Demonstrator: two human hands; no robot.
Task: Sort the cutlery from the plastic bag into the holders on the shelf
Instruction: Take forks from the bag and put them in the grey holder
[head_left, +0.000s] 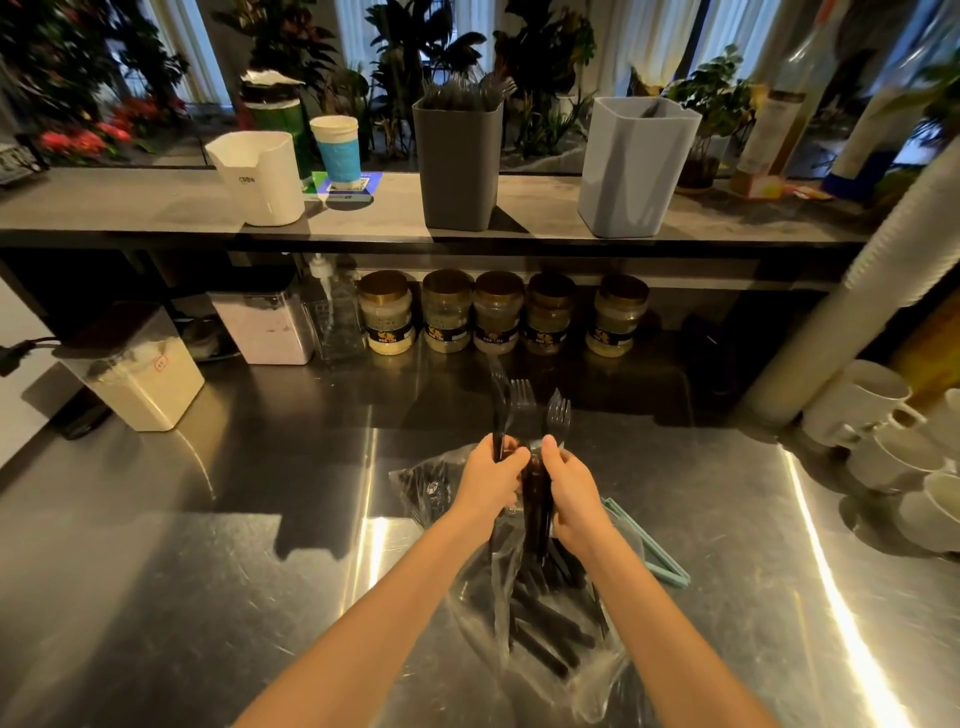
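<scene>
Gripping the light, slippery forks (535, 467) mid-handle, left hand (491, 480) and right hand (571, 493) should squeeze firmly.

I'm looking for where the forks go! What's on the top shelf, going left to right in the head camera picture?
white holder → blue-and-white paper cup → dark grey holder full of black cutlery → pale blue-grey holder → tall clear bottle
</scene>
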